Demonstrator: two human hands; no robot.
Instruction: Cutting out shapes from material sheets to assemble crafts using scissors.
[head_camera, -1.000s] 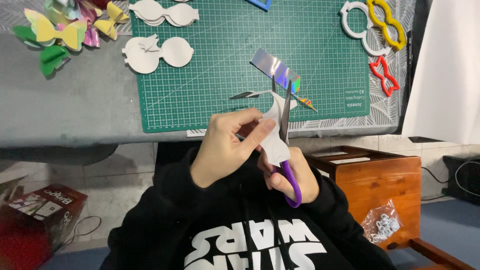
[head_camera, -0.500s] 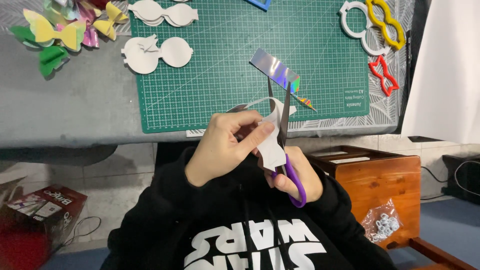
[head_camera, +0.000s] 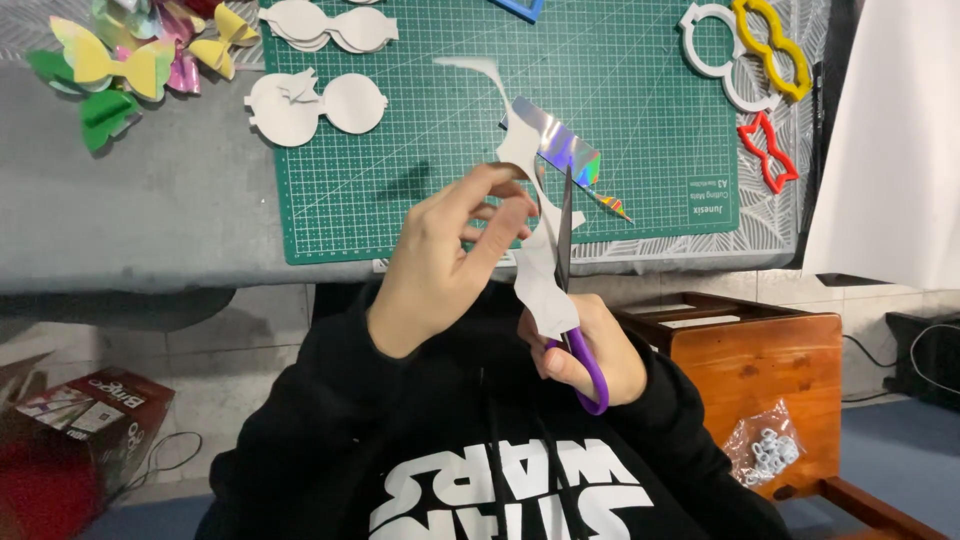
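Right hand (head_camera: 585, 350) is wrapped around the purple handles of a pair of scissors (head_camera: 566, 260), blades pointing up and away from the body, pretty much closed against a white paper cutout (head_camera: 540, 275). Left hand (head_camera: 445, 255) pinches that same cutout by its left edge, thumb and fingertips on it, other fingers loosely curled. The top of the cutout shows a shiny holographic side (head_camera: 560, 145) folding over. All of this is held in the air just in front of the table edge, above the black hoodie. Behind it sits the green cutting mat (head_camera: 400, 150), with white bow-shaped cutouts (head_camera: 315, 105) at its left edge and another stack (head_camera: 330, 25) higher up. Colourful foil bows (head_camera: 130, 60) lie far left; white (head_camera: 715, 50), yellow (head_camera: 770, 45) and red (head_camera: 768, 150) bow templates sit far right.
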